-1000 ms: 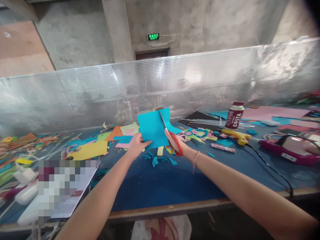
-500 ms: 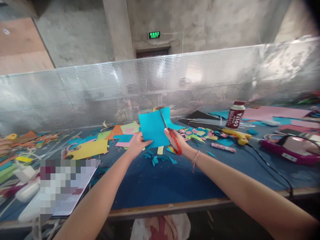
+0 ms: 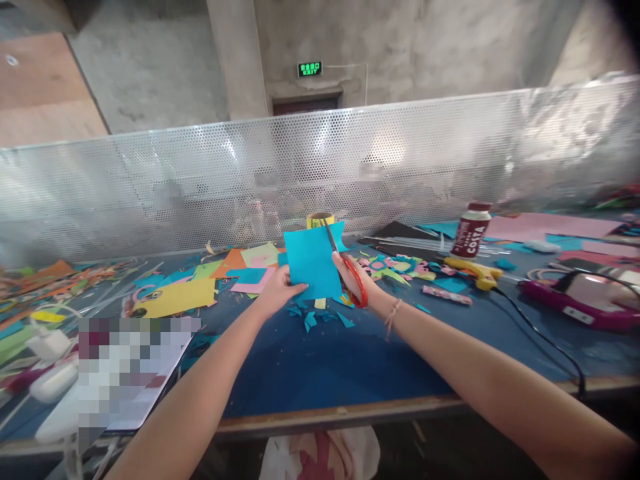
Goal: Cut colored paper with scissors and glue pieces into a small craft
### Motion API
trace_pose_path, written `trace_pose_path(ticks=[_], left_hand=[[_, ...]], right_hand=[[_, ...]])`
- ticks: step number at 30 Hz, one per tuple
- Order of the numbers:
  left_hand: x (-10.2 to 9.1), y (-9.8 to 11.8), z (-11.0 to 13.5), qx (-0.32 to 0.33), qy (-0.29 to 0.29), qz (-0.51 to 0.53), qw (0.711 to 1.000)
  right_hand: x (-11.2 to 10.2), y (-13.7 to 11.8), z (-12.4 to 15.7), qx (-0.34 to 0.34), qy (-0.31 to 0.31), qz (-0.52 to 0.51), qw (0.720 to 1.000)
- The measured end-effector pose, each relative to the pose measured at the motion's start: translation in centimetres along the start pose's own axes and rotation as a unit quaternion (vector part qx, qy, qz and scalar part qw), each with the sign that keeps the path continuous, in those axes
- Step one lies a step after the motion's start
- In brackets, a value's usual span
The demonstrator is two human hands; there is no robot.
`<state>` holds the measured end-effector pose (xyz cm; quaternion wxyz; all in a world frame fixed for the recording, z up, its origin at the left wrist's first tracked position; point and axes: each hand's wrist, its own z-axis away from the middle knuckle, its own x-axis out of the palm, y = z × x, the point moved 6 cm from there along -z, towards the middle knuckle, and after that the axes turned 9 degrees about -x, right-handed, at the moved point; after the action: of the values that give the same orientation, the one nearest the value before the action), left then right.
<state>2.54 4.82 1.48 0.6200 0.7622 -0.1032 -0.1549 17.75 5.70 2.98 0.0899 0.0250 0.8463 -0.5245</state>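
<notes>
Held up over the middle of the table is a sheet of blue paper [image 3: 313,263]. My left hand [image 3: 277,290] pinches its lower left edge, thumb in front. Closed round the red handles of a pair of scissors [image 3: 356,280] is my right hand [image 3: 350,277], at the sheet's right side. The scissor blades point up and away and cross the paper near its upper right part, where a strip curls off to the right. Small blue scraps [image 3: 320,319] lie on the table below the sheet. A yellow tape roll [image 3: 320,220] stands just behind it.
Coloured paper pieces [image 3: 257,257] lie left of centre, with a yellow sheet [image 3: 175,298] nearer me. A tablet-like device [image 3: 150,393] and white plugs sit front left. To the right are a yellow glue gun [image 3: 473,272] with its cord, a bottle [image 3: 471,230] and a purple case [image 3: 575,307]. A perforated metal screen [image 3: 200,193] runs behind.
The blue sheet and both hands have shifted slightly right and the sheet a little lower. The scissors sit a bit further right, the strip at the right has shrunk from view, and more tape roll shows.
</notes>
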Motion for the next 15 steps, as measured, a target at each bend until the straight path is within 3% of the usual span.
trace_pose_path(ticks=[12, 15], left_hand=[[-0.2, 0.4, 0.1, 0.001, 0.002, -0.010, 1.000], [-0.5, 0.4, 0.2, -0.005, 0.007, -0.027, 1.000]], right_hand=[[0.1, 0.9, -0.1, 0.028, -0.011, -0.050, 0.998], [0.4, 1.3, -0.3, 0.048, -0.023, -0.106, 0.993]])
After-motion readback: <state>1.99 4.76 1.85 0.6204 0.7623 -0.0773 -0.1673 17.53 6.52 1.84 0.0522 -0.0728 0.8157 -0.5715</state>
